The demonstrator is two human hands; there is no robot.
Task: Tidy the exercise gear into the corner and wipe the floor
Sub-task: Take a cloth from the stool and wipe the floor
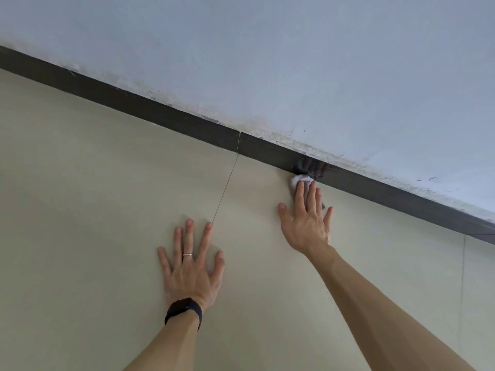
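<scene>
A small white cloth (301, 182) is pressed flat under the extended fingertips of the right hand (308, 223), right at the dark skirting (187, 124); the left hand (191, 269) is braced on the floor (80, 210), fingers spread. Since nothing is pinched, the cloth could be slid off and left behind beyond the fingertips, or jammed against the skirting.

Right hand (308, 223) presses a white cloth (299, 181) flat against the dark skirting (160, 113); left hand (190, 266) splayed on the floor (80, 210).

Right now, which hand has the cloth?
The right hand, fingers pressing the white cloth against the dark skirting. The left hand, wearing ring and black wristband, lies flat, bare.
</scene>
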